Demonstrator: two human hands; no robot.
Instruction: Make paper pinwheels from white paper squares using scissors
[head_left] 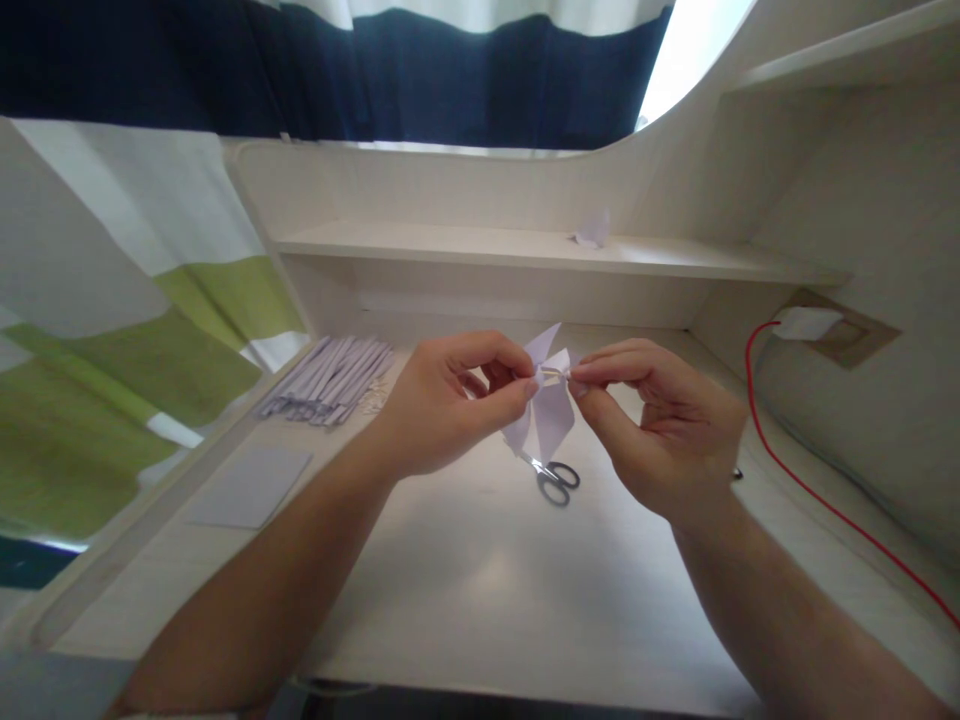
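Both hands hold a small folded white paper piece (551,405) above the middle of the pale desk (480,590). My left hand (450,400) pinches its middle from the left with thumb and fingers. My right hand (660,425) pinches the same spot from the right. Paper points stick up and hang down from the pinch. Small black-handled scissors (553,478) lie on the desk just below the paper.
A bundle of long white paper strips (330,380) lies at the left back of the desk, with a flat white sheet (251,487) nearer me. Another folded paper piece (594,232) sits on the shelf. A red cable (817,500) runs from a wall plug (806,322) at right.
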